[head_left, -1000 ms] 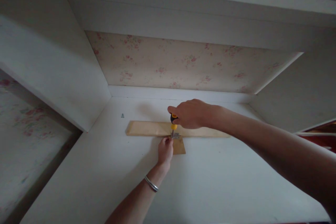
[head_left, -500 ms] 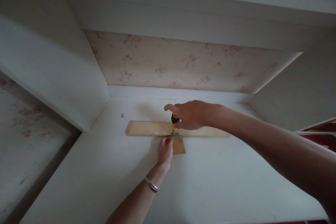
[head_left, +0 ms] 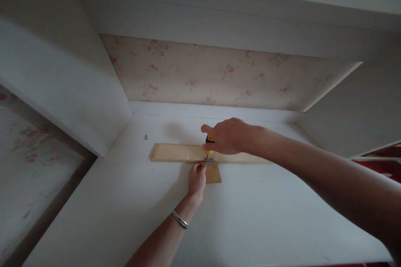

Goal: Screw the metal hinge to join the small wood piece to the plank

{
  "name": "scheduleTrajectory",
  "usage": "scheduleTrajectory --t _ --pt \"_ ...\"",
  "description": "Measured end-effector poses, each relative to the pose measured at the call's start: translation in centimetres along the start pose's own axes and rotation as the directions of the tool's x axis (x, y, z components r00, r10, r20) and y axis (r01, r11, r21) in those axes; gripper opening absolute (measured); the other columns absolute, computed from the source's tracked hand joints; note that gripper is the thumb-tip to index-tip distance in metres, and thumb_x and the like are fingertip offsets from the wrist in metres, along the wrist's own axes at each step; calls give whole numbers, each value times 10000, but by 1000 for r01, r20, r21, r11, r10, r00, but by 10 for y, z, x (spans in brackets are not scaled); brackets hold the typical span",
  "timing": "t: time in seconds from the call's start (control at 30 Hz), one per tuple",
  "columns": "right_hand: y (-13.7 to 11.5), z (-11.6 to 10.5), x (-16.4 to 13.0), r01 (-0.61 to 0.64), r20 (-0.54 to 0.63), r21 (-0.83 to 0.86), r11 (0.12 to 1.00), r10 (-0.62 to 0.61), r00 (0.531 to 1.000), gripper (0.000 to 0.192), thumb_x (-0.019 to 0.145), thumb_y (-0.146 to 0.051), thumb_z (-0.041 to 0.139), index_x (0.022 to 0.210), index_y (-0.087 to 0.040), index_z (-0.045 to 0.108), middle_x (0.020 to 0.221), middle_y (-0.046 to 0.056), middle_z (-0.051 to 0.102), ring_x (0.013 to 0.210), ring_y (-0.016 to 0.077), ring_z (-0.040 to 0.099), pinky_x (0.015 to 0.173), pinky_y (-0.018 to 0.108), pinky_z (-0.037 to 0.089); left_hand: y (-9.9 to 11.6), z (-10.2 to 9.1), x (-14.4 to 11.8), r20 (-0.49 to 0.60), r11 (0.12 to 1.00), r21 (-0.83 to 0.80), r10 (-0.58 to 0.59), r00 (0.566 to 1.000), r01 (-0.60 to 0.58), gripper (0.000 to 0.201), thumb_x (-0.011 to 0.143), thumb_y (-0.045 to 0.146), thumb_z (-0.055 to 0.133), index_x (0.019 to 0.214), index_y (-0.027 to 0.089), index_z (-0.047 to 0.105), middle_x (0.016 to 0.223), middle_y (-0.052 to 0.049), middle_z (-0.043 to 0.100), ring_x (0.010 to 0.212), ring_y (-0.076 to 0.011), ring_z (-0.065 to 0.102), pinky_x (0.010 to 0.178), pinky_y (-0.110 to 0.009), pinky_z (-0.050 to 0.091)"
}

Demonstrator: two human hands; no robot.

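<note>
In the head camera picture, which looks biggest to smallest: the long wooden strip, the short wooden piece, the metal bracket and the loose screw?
1. Long wooden strip
2. Short wooden piece, partly hidden by the left hand
3. Metal bracket, at the screwdriver tip under the right hand
4. Loose screw, a speck farther off, so perhaps understated

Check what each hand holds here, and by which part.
Right hand grips the screwdriver by its handle. Left hand pinches near the metal bracket; exact contact unclear.

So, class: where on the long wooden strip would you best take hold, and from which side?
Probably the strip's bare left end, pinched across its narrow width from above. It lies flat on the white shelf; the middle is crowded by the right hand on the screwdriver, the metal bracket and the left hand.
</note>
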State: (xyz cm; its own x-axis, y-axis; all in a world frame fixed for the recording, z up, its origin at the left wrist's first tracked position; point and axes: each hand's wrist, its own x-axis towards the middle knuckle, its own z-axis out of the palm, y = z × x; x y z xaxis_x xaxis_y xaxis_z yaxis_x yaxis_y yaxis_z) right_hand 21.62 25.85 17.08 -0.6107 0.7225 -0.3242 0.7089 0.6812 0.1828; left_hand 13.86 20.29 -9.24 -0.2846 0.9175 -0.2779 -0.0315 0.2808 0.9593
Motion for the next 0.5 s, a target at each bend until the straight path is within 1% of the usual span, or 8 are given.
scheduleTrajectory --t 0.07,0.1,0.17,0.23,0.3,0.37,0.43,0.5 --pt "0 1 0 32 21 61 998 -33 999 524 844 -501 409 1287 -220 400 1014 131 642 836 294 620 621 364 427 0 0 -1 -1 1000 -6 0 1000 0 260 765 362 490 803 138 617 768 -43 622 682 -159 498 595 -252 332" --pt "-1 1 1 39 28 61 997 -41 999 495 842 -465 425 1275 -224 409 1021 126 641 834 290 621 617 357 427 0 0 -1 -1 1000 -10 1 1000 -1 262 766 362 489 804 137 617 765 -43 620 683 -159 497 596 -252 331" --pt "-1 1 1 14 16 0 1000 -14 1000 427 856 -457 398 1171 -188 501 976 150 645 850 313 616 624 373 427 0 0 -1 -1 1000 -18 -2 1000 2 263 766 362 489 813 137 617 763 -39 615 684 -157 493 599 -252 330" --pt "-1 1 2 -22 -3 -42 999 22 1000 486 866 -530 342 1112 -160 539 919 172 647 864 341 609 636 400 427 0 0 -2 -4 1000 -25 -11 1000 11 255 764 357 492 808 138 615 759 -35 609 680 -153 485 602 -252 328" --pt "0 1 1 -7 6 8 1000 7 1000 541 851 -568 347 1207 -182 478 942 157 648 854 331 613 634 394 429 0 -1 -2 -6 999 -32 -15 1000 15 237 758 344 495 793 140 611 748 -30 601 674 -149 476 605 -251 324" --pt "1 0 0 34 31 68 997 -36 999 536 834 -517 412 1284 -227 394 984 126 648 816 298 623 610 362 430 -1 -1 -2 -4 999 -38 -19 1000 19 218 749 327 500 778 140 608 730 -26 591 666 -146 466 605 -250 319" --pt "2 0 0 33 18 43 999 -33 999 470 840 -464 418 1236 -214 443 978 133 646 818 295 623 607 356 429 0 -1 -3 -2 998 -56 -22 1000 22 212 741 315 502 786 139 612 738 -28 592 676 -147 466 615 -250 321" --pt "3 0 -1 -5 -19 -28 1000 5 1000 443 866 -490 356 1116 -170 534 933 165 645 853 324 615 628 384 431 1 -1 -4 -5 997 -75 -25 1000 25 217 737 313 506 805 140 619 764 -31 599 698 -151 472 629 -250 326"
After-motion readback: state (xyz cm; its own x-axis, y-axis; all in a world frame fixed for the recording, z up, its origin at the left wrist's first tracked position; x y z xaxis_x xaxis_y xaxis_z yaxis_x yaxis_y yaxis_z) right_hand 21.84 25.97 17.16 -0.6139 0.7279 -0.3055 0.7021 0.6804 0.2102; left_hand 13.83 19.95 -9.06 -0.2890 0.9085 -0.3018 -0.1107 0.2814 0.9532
